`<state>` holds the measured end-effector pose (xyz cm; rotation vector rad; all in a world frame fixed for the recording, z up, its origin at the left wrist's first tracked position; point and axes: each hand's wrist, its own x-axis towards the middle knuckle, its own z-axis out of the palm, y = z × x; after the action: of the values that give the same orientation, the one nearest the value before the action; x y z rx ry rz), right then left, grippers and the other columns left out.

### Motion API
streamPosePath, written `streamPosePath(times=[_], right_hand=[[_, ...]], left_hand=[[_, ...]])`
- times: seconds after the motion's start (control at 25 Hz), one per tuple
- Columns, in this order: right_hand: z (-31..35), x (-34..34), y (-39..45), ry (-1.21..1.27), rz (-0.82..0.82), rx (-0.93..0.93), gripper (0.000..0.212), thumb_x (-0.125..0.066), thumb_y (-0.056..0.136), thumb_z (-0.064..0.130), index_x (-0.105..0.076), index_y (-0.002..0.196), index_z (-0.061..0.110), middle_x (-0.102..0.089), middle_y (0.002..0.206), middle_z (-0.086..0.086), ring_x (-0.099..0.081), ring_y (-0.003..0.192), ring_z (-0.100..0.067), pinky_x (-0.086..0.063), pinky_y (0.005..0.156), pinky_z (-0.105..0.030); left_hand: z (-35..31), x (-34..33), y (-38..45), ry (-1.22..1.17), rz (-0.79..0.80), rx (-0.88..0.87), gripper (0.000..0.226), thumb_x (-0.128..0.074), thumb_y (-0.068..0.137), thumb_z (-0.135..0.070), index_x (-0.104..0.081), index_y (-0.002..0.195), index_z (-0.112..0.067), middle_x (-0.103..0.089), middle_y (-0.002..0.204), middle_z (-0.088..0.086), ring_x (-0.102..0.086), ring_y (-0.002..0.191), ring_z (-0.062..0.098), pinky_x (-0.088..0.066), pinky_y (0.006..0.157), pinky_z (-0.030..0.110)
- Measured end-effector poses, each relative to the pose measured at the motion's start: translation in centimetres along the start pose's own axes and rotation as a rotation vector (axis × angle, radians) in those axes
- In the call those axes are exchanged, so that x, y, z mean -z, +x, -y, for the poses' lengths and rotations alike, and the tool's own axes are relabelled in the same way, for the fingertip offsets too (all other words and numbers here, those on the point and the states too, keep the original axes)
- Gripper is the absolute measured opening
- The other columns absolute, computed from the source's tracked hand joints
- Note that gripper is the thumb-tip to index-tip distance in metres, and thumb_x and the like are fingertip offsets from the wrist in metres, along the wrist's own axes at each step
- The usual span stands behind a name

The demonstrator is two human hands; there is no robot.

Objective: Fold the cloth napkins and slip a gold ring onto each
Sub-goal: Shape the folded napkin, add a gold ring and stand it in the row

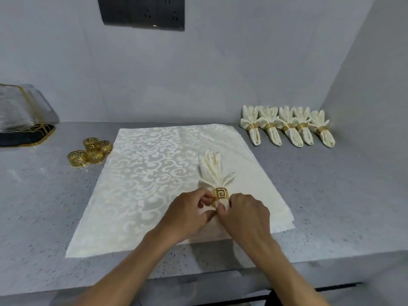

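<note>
- Left hand (191,209) comes in from bottom centre, forearm angled up-right; fingers curled, thumb and fingertips pinching the left edge of the gold ring (220,195)
- Right hand (245,214) comes in from bottom right, knuckles up; fingers curled round the folded napkin (213,171) just below the ring, thumb touching the ring's lower edge
- Ring sits round the napkin's waist, Greek-key cutout facing the camera; pleats fan out above it, lower end hidden under both hands
- Folded napkin lies on a flat stack of cream damask napkins (154,173) spread on the grey speckled counter (331,206); stack's near edge reaches the counter's front edge
- Five finished napkins (287,127) in a row at back right, each with its own gold band, tails pointing toward the camera, near the right wall
- Four loose gold rings (90,152) clustered just left of the stack, touching one another
- Clear gold-rimmed plates (19,107) stacked on a black gold-edged mat (28,134) at far left
- Dark socket panel (141,12) on the back wall; no readable writing or brand anywhere
</note>
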<state>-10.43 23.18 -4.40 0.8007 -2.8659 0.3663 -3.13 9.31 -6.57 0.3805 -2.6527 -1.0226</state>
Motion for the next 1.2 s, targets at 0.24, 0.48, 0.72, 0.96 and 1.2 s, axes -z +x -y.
streamPosePath(times=[0.24, 0.48, 0.72, 0.96, 1.2], right_hand=[[-3.3, 0.0, 1.8, 0.084, -0.052, -0.057, 0.033, -0.044, 0.095, 0.049, -0.049, 0.076, 0.021, -0.064, 0.081, 0.001, -0.048, 0.066, -0.019, -0.032, 0.06, -0.03], [-11.2, 2.7, 7.5, 0.121, -0.23, -0.149, 0.032, -0.051, 0.092, 0.043, -0.049, 0.068, 0.022, -0.051, 0.063, 0.004, -0.048, 0.058, -0.02, -0.024, 0.048, -0.029], [-13.9, 0.5, 12.9, 0.076, -0.207, -0.195, 0.038, -0.05, 0.095, 0.04, -0.051, 0.066, 0.016, -0.047, 0.059, 0.003, -0.044, 0.053, -0.018, -0.019, 0.046, -0.028], [-13.9, -1.4, 13.7, 0.055, -0.158, -0.191, 0.034, -0.049, 0.095, 0.042, -0.057, 0.077, 0.014, -0.064, 0.079, -0.006, -0.05, 0.064, -0.023, -0.029, 0.052, -0.03], [-9.5, -1.8, 6.8, 0.08, -0.382, 0.252, 0.027, -0.054, 0.093, 0.04, -0.068, 0.101, 0.018, -0.067, 0.094, -0.003, -0.062, 0.079, -0.025, -0.05, 0.061, -0.035]], left_hand=[[-0.9, -1.6, 2.3, 0.219, 0.065, -0.067, 0.055, -0.064, 0.089, -0.039, -0.045, 0.14, -0.035, -0.057, 0.129, -0.011, -0.052, 0.12, 0.011, -0.041, 0.101, 0.028], [1.8, -2.4, 2.8, 0.467, 0.014, -0.152, 0.061, -0.019, 0.089, -0.063, -0.045, 0.135, -0.033, -0.04, 0.142, -0.016, -0.036, 0.13, 0.011, -0.027, 0.101, 0.032], [2.2, -2.4, 2.1, 0.482, 0.008, -0.124, 0.063, -0.014, 0.088, -0.064, -0.04, 0.139, -0.038, -0.033, 0.147, -0.02, -0.028, 0.135, 0.007, -0.019, 0.106, 0.028], [1.9, -2.3, 2.2, 0.506, 0.004, -0.134, 0.056, -0.018, 0.09, -0.061, -0.04, 0.136, -0.038, -0.033, 0.144, -0.022, -0.028, 0.131, 0.005, -0.02, 0.103, 0.026], [1.5, -1.7, 2.0, 0.262, -0.01, -0.13, 0.042, -0.044, 0.092, -0.052, -0.057, 0.126, -0.03, -0.049, 0.135, -0.017, -0.043, 0.125, 0.009, -0.032, 0.106, 0.034]])
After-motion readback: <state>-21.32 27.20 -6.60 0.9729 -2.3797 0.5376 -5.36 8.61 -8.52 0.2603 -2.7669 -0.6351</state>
